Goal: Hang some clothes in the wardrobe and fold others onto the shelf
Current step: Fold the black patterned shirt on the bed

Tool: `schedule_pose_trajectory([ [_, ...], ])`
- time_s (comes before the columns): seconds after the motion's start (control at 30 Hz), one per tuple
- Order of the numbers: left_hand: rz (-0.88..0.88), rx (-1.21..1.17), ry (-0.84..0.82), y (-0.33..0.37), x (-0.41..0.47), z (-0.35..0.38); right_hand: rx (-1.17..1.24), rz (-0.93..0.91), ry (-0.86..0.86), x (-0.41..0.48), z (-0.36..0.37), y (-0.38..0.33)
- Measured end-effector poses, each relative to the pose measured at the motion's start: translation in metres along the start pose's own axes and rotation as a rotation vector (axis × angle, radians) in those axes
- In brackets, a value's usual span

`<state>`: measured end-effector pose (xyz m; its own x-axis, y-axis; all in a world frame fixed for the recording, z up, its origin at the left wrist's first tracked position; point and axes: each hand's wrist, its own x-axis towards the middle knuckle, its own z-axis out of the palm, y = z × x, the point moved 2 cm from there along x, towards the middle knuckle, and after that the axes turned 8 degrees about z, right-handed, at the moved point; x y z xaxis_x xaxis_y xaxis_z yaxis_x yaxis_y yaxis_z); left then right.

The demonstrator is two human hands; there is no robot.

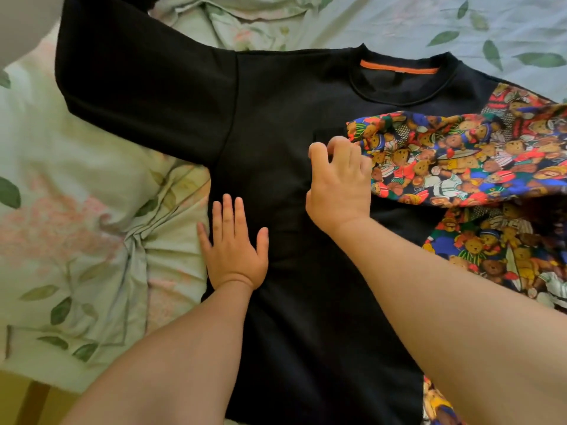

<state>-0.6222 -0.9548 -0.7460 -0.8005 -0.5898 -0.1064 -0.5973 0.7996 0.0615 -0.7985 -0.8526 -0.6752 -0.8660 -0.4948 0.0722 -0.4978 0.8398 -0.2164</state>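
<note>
- sweatshirt (276, 118), black, lies flat on floral bedding (76, 179), collar (399, 84) at the far side.
- left hand (234, 250), below and left of the collar: fingers spread, palm pressed flat, apparently anchoring the body.
- right hand (340, 185), just below the collar: fingers curled, pinching the bear-print sleeve (460, 161) across the chest, likely for folding.

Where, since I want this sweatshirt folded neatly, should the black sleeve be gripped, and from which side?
Probably best to pinch the black sleeve at its outer stretch, coming from the left with the left hand. It lies flat and spread away from the sweatshirt body, so its lower edge is free on the bedding, and the right hand is busy holding the printed sleeve.
</note>
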Motion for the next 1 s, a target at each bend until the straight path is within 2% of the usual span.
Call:
schedule_pose_trajectory([
  [0.1,0.000,0.007,0.003,-0.001,0.000,0.001,-0.156,0.065,-0.151,0.027,0.004,0.012],
  [0.2,-0.001,0.004,0.003,-0.003,0.000,0.001,0.046,0.177,-0.136,0.056,-0.012,0.001],
  [0.3,0.000,-0.007,-0.005,-0.003,0.000,0.002,0.245,0.044,0.000,0.084,-0.028,-0.042],
  [0.37,0.005,-0.019,0.005,-0.004,0.000,0.002,0.342,-0.040,0.009,0.093,-0.029,-0.078],
  [0.43,0.013,-0.034,0.003,-0.004,-0.001,0.003,0.380,-0.067,-0.133,0.096,-0.018,-0.103],
  [0.53,0.014,-0.045,0.002,-0.005,-0.001,0.003,0.298,-0.070,-0.510,0.085,0.005,-0.110],
  [0.57,0.016,-0.043,0.003,-0.005,-0.001,0.004,0.275,-0.080,-0.544,0.080,0.008,-0.106],
  [0.6,0.016,-0.043,0.005,-0.005,0.000,0.004,0.275,-0.095,-0.515,0.075,0.009,-0.101],
  [0.7,0.015,-0.043,0.009,-0.005,-0.001,0.004,0.210,-0.120,-0.258,0.061,-0.002,-0.086],
  [0.77,0.011,-0.033,0.005,-0.005,-0.001,0.004,0.099,-0.036,-0.195,0.057,-0.005,-0.072],
  [0.83,0.008,-0.034,0.000,-0.005,-0.002,0.005,0.066,0.067,-0.316,0.055,-0.001,-0.056],
  [0.9,0.008,-0.036,0.007,-0.003,-0.001,0.004,0.123,0.087,-0.492,0.051,0.003,-0.043],
  [0.93,0.008,-0.039,0.008,-0.003,-0.001,0.003,0.159,0.075,-0.515,0.048,0.002,-0.036],
  [1.0,0.005,-0.039,0.000,-0.002,0.000,0.001,0.184,0.074,-0.456,0.037,-0.008,-0.014],
])
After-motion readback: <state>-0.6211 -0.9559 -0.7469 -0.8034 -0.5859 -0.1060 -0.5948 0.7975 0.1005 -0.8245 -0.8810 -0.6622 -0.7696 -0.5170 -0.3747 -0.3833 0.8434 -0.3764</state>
